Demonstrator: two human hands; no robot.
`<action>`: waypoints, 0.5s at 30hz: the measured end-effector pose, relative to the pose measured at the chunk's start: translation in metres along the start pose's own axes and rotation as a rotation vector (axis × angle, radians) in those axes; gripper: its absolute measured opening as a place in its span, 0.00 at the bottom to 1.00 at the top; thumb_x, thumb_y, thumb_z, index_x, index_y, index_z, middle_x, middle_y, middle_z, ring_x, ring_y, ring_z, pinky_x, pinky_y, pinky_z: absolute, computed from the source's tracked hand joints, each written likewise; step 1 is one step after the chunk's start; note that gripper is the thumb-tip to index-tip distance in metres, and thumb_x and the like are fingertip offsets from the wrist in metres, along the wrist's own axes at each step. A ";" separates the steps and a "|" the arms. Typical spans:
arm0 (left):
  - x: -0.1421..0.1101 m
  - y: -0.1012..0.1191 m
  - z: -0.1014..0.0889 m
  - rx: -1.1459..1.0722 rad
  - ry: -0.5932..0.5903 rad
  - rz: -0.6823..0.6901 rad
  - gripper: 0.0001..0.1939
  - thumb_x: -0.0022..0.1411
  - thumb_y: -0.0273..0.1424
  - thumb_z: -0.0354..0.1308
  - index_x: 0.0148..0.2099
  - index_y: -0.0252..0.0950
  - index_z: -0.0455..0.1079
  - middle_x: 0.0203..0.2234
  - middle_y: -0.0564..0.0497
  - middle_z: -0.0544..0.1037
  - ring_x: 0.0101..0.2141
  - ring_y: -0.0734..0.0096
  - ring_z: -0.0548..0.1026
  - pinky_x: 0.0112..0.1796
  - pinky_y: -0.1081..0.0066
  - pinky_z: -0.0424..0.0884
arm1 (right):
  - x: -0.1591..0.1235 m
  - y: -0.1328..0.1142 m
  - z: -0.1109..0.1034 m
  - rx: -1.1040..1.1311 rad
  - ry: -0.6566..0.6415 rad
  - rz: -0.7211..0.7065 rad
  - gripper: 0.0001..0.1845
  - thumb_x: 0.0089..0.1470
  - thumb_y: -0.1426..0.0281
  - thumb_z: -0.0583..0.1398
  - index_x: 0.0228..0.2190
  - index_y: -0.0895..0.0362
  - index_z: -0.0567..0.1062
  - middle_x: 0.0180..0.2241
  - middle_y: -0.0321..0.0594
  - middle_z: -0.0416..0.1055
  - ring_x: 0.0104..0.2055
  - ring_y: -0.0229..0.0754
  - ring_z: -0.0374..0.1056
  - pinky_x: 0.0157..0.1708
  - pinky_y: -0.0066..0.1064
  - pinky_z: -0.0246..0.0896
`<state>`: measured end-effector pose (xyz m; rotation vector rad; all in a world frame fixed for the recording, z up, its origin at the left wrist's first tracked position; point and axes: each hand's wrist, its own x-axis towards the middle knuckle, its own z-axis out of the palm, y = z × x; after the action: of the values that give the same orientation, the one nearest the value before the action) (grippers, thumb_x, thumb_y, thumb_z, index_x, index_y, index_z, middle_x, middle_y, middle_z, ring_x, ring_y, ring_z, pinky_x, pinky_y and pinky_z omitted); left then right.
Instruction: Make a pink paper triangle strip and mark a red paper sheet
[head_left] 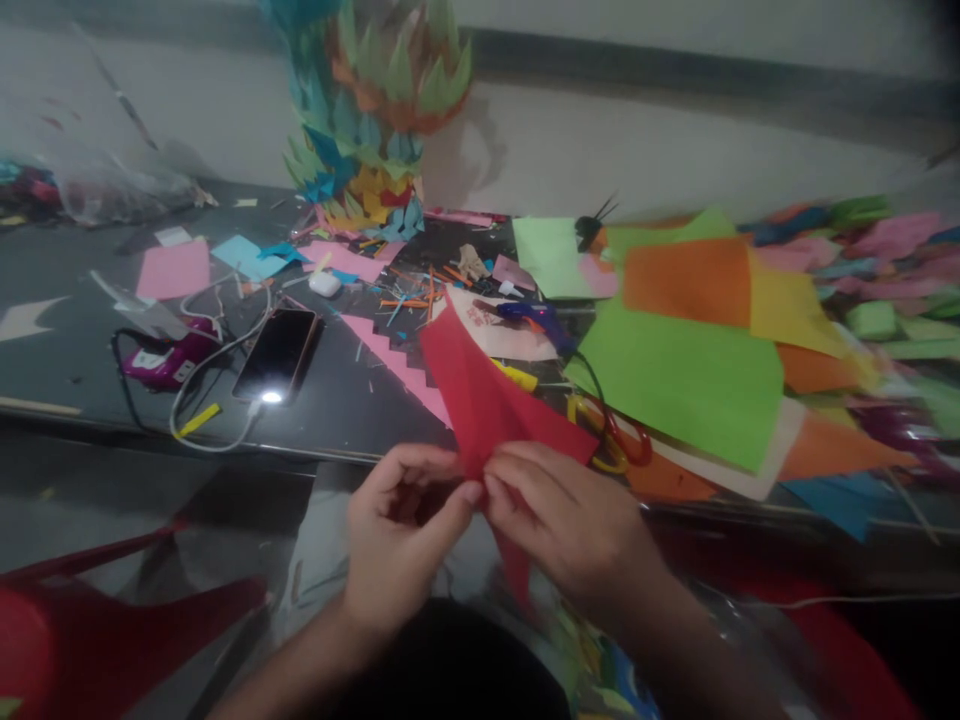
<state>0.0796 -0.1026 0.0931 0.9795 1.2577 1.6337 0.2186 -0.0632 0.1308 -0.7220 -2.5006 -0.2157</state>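
Folded red paper is held up in front of the table's edge, its pointed ends spreading up, right and down from my fingers. My left hand pinches its lower middle between thumb and fingers. Right beside that pinch, my right hand grips the same paper, with fingers curled and pressed together. Behind the paper lie a pink strip with a zigzag edge and a blue-handled tool. Scissors with yellow and red handles rest just right of the paper, partly covered.
A tall model of folded coloured paper stands against the wall. Green sheets and orange sheets pile up on the right. A lit phone with a white cable and a purple device lie left. A red chair is at lower left.
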 end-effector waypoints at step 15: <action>0.002 -0.001 0.000 0.016 0.050 0.004 0.11 0.49 0.22 0.62 0.36 0.36 0.68 0.23 0.55 0.76 0.24 0.78 0.75 0.27 0.81 0.74 | 0.004 0.009 0.014 0.141 -0.050 0.098 0.10 0.60 0.73 0.47 0.33 0.58 0.67 0.30 0.42 0.69 0.32 0.39 0.66 0.30 0.28 0.61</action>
<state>0.0787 -0.1004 0.0920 0.9567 1.3051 1.6628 0.2137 -0.0496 0.1210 -0.7977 -2.4905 0.0135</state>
